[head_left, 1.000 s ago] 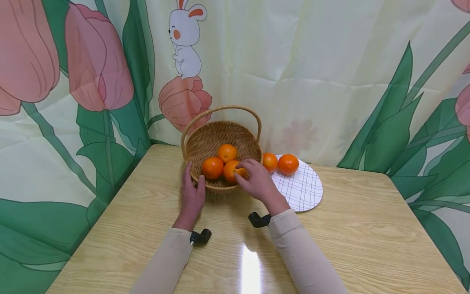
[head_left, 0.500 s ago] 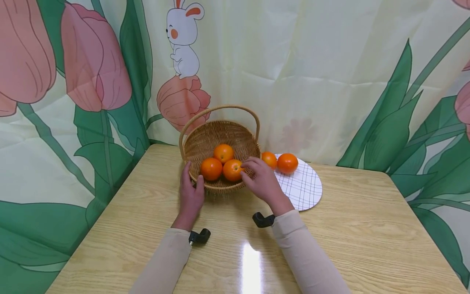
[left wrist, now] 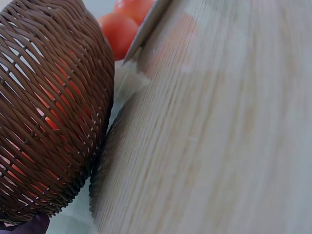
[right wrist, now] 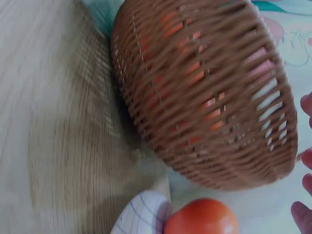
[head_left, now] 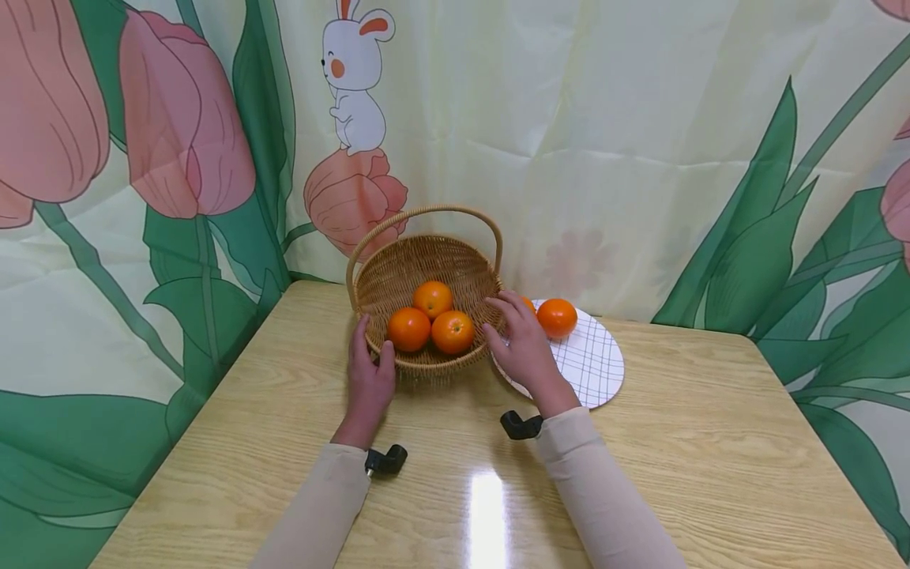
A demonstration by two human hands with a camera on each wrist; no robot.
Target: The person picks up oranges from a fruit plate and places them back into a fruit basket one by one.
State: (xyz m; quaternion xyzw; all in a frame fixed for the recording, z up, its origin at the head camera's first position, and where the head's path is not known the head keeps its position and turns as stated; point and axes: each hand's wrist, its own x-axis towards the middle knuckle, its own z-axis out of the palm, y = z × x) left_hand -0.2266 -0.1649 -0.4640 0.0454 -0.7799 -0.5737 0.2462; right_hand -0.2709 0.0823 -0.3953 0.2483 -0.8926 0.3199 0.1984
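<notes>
A brown wicker basket [head_left: 426, 257] with a tall hoop handle stands near the back of the table. Three oranges [head_left: 453, 332] lie together inside it, showing through the weave in both wrist views. My left hand [head_left: 371, 383] holds the basket's left front side, fingers at the outer edge and thumb at the rim; a fingertip [left wrist: 34, 225] shows against the wicker in the left wrist view. Beside the right rim, my right hand [head_left: 528, 352] has its fingers spread and carries nothing. Behind it, another orange [head_left: 528, 303] is mostly hidden.
A white checked round mat [head_left: 593, 367] lies right of the basket, partly behind my right hand, with an orange [head_left: 558, 318] on its far part. A patterned curtain [head_left: 611, 142] hangs along the back of the wooden table [head_left: 711, 442].
My right hand has moved off the front right orange and out of the basket to the right, beside the rim. The left hand stays at the basket.
</notes>
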